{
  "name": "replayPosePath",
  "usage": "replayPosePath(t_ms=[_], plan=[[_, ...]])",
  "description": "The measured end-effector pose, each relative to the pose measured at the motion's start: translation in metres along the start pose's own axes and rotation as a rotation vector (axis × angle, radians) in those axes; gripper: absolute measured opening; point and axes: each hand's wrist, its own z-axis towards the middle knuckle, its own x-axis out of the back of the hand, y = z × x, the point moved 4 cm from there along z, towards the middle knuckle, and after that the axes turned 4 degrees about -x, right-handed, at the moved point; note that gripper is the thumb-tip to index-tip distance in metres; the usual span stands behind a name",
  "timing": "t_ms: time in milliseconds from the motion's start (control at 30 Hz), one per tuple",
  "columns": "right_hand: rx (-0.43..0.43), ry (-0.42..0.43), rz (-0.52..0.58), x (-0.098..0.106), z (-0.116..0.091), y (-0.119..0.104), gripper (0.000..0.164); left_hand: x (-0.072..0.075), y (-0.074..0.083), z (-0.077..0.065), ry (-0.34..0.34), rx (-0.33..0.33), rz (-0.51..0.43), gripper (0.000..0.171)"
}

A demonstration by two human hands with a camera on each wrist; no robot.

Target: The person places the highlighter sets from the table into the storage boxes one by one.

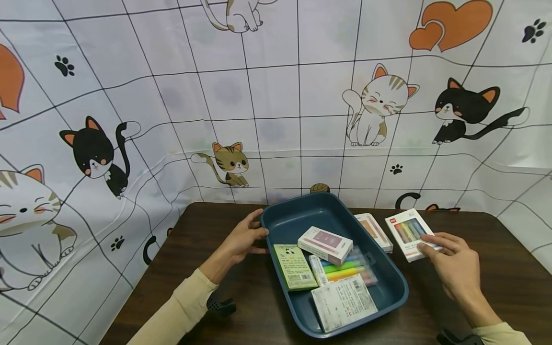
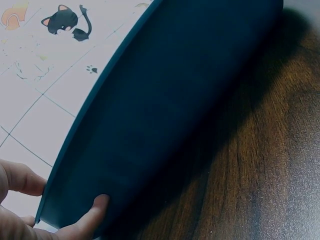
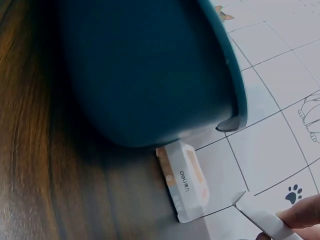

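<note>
A deep blue plastic tray (image 1: 332,211) stands on the table, turned at a slant. My left hand (image 1: 243,238) grips its far left rim; in the left wrist view the thumb (image 2: 97,207) lies against the outer wall. My right hand (image 1: 457,263) pinches a white box with coloured sticks pictured on it (image 1: 409,232), held right of the tray. In the right wrist view only a white edge of that box (image 3: 262,217) shows. Inside the tray are a white-and-mauve box (image 1: 325,243), a green box (image 1: 295,267), bright markers in a clear pack (image 1: 345,270) and a white printed box (image 1: 345,302).
Another white box (image 1: 374,232) lies against the tray's right side; its orange and white faces show in the right wrist view. The dark wooden table (image 1: 207,225) ends at a sheet (image 1: 276,96) printed with cats and grid lines.
</note>
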Motion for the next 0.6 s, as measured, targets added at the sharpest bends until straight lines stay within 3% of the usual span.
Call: replayPosePath(t_ms=[500, 600], plan=[[-0.004, -0.071, 0.130, 0.002, -0.010, -0.025, 0.038, 0.000, 0.001, -0.001, 0.008, 0.003, 0.008, 0.073], [-0.019, -0.109, 0.203, -0.003, -0.011, -0.028, 0.038, 0.000, 0.001, -0.001, 0.007, 0.007, 0.005, 0.074]])
